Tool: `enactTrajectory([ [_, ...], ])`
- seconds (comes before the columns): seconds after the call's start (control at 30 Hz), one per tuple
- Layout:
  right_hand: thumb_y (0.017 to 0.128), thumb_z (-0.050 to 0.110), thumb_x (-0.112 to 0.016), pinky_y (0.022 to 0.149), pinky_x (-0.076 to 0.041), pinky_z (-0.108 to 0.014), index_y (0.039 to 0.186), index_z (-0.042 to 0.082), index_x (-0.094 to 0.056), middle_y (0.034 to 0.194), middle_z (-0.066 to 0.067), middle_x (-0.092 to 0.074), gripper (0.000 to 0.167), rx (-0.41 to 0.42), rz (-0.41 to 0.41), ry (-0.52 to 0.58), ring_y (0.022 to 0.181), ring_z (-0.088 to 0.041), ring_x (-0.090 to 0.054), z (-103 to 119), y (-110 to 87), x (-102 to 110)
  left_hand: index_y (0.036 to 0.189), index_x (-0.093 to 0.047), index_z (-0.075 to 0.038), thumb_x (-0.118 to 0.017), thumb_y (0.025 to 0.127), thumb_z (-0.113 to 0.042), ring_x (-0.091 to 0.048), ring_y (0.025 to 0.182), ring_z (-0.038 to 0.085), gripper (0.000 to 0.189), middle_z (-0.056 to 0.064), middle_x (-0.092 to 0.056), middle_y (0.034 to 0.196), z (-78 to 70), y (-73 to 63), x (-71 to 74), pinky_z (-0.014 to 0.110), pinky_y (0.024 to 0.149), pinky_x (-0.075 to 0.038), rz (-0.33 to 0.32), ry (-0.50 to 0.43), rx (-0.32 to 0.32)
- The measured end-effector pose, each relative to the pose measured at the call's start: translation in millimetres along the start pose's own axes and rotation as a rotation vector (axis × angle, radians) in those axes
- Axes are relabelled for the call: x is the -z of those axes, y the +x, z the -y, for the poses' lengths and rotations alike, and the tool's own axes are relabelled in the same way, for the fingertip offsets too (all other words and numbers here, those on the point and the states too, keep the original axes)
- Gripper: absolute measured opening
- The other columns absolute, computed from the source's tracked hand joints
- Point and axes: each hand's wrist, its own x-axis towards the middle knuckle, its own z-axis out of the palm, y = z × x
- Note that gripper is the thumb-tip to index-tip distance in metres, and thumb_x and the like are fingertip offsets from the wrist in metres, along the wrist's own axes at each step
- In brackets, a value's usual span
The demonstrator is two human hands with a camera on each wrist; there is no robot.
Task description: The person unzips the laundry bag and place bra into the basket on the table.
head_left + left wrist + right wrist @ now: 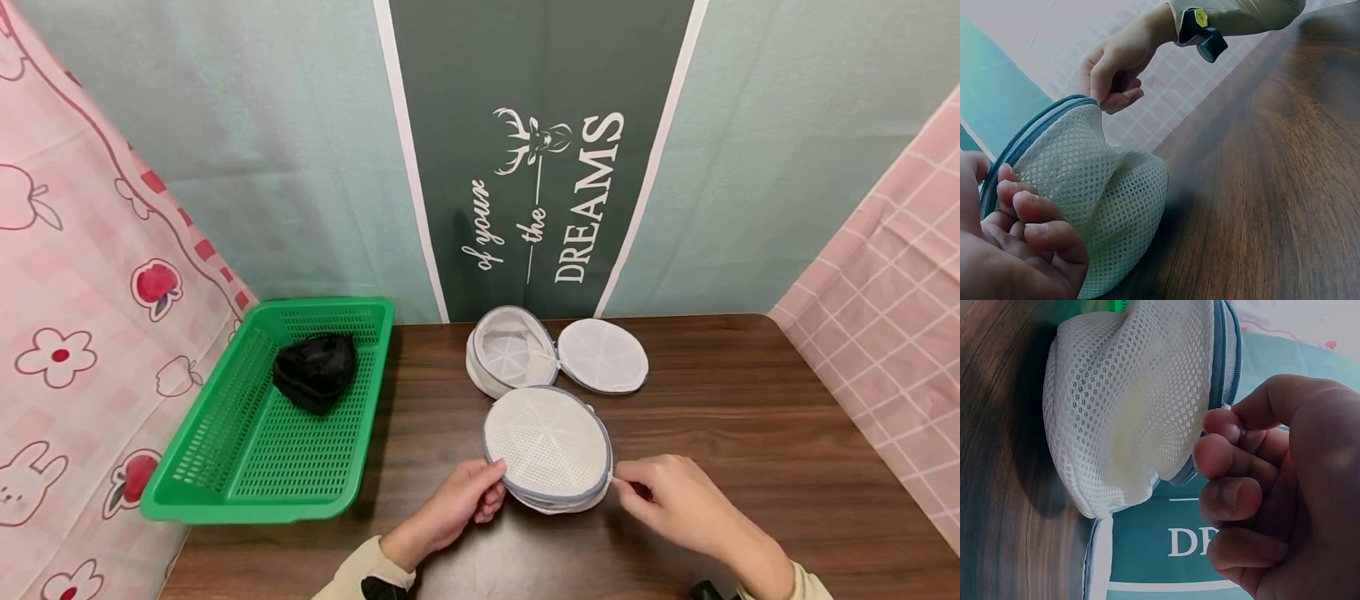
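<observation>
To the right of the green perforated plastic basket (247, 510), a round white mesh bag with a grey-blue zipped rim (547, 442) sits on the brown wood-grain tabletop (712, 417), the left hand (457, 502) pinching its rim on the side nearer the basket and the right hand (678, 508) pinching the small white zip pull (613, 477) on the side farther from it. Also right of the basket, beyond the gripped bag, stands 1 open round white mesh bag (480, 377), its flat circular lid (603, 357) spread out on the side away from the basket. Inside the basket lies 1 crumpled black cloth item (315, 375).
</observation>
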Motion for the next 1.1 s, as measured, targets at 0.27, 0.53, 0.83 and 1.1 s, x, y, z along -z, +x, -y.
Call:
enactTrajectory([
  [0.27,0.081,0.003,-0.075,0.049,-0.019,-0.006,0.066,0.033,-0.039,0.066,0.029,-0.021,0.049,-0.029,0.033,0.022,0.057,0.013,-0.024,0.6,-0.7,0.5,0.075,-0.046,-0.012,-0.051,0.106,-0.018,-0.036,0.053,0.004,0.033,-0.006,-0.04,0.063,3.0,-0.1,3.9,0.017,0.051,-0.03,0.003,0.034,-0.046],
  [0.53,0.085,0.004,-0.075,0.049,-0.022,-0.006,0.068,0.035,-0.044,0.066,0.029,-0.022,0.047,-0.046,0.082,0.06,0.057,0.012,-0.026,0.8,-1.3,0.6,0.075,-0.047,-0.005,-0.048,0.109,-0.028,-0.036,0.053,0.006,0.041,-0.005,-0.042,0.063,3.1,-1.3,2.7,0.018,0.048,-0.029,-0.035,0.086,0.032],
  [0.83,0.084,0.004,-0.076,0.05,-0.024,-0.006,0.069,0.036,-0.047,0.065,0.027,-0.026,0.046,-0.034,0.087,0.069,0.058,0.012,-0.028,2.6,-1.7,0.6,0.098,-0.05,0.027,-0.024,0.111,-0.05,-0.043,0.053,0.004,0.082,-0.004,-0.052,0.067,4.6,-3.0,-2.5,0.016,0.046,-0.033,0.167,0.153,0.102],
  [1.1,0.087,0.007,-0.075,0.051,-0.028,-0.007,0.071,0.036,-0.049,0.066,0.028,-0.032,0.043,-0.024,0.128,0.108,0.058,0.011,-0.033,5.8,-1.2,-0.4,0.102,-0.053,0.025,-0.036,0.112,-0.031,-0.042,0.054,0.0,0.06,-0.004,-0.051,0.069,6.6,-2.5,-1.8,0.015,0.048,-0.033,0.328,0.205,0.064],
])
